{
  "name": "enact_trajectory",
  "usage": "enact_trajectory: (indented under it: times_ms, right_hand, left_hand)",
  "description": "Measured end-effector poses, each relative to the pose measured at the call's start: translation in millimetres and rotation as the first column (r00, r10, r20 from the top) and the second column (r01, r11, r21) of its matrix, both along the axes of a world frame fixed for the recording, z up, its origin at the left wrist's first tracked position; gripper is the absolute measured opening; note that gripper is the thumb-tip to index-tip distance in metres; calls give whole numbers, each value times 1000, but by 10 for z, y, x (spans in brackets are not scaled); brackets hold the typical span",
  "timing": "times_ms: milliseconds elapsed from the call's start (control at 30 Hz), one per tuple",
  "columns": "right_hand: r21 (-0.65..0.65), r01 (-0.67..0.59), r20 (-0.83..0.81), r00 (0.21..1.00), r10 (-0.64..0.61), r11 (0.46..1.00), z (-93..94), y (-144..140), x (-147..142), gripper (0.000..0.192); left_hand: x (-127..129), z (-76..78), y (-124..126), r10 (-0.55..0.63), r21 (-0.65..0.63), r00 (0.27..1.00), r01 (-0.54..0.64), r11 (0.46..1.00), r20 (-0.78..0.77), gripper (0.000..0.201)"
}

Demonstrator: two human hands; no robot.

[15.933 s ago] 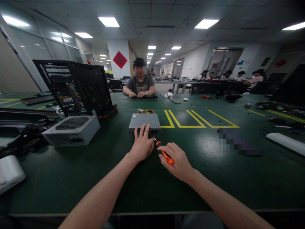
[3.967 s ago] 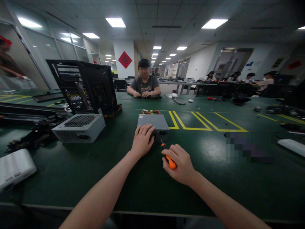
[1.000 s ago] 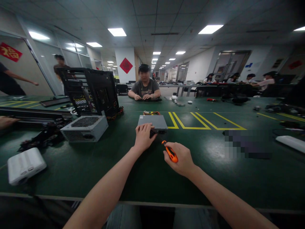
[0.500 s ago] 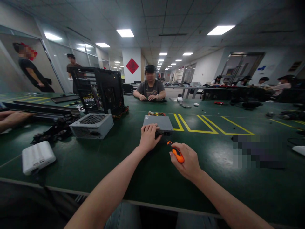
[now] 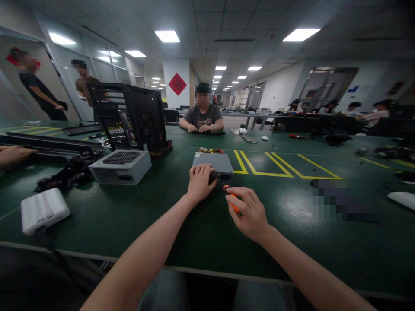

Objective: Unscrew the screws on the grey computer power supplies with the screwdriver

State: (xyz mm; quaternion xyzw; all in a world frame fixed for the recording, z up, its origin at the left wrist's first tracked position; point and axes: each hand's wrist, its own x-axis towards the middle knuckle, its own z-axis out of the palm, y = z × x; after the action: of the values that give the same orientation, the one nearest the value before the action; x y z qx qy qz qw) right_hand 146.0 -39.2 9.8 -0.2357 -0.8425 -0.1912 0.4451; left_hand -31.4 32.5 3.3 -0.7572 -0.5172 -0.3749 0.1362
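Note:
A flat grey computer power supply (image 5: 219, 161) lies on the green table, its socket side towards me and coloured wires at its far side. My left hand (image 5: 199, 185) grips its near left corner, fingers on the top and thumb at the front face. In my right hand (image 5: 252, 214) is an orange and black screwdriver (image 5: 234, 204), wrapped by the fingers. Its thin tip points up at the front face, near the socket; whether it touches cannot be made out.
Left of my hands stand another power supply (image 5: 120, 166), an open black computer case (image 5: 131, 114) and a white power bank (image 5: 45, 211) with a cable. A co-worker's hand (image 5: 16, 156) reaches in at the far left. Across the table sits another person (image 5: 202, 117).
My right hand has turned, and more of the screwdriver's handle is now covered by the fingers. My left hand stays on the power supply. The whole view has shifted slightly.

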Motion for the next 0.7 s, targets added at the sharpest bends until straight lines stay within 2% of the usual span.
enact_trajectory:
  times_ms: [200, 400, 600, 700]
  right_hand:
    - [31, 84, -8, 996, -84, 996, 3, -1, -15, 23]
    - [43, -10, 95, 995, 6, 999, -19, -11, -26, 31]
    - [49, 55, 27, 998, -56, 997, -10, 14, -34, 26]
    - [73, 34, 47, 998, -37, 997, -19, 27, -27, 31]
  left_hand:
    - [-10, 13, -4, -9, -14, 1000, 9, 1000, 0, 29]
    - [-12, 11, -9, -11, -24, 1000, 11, 1000, 5, 28]
    - [-16, 9, -9, -10, -32, 1000, 10, 999, 0, 29]
    - [-21, 12, -12, -12, -29, 1000, 12, 1000, -1, 29]
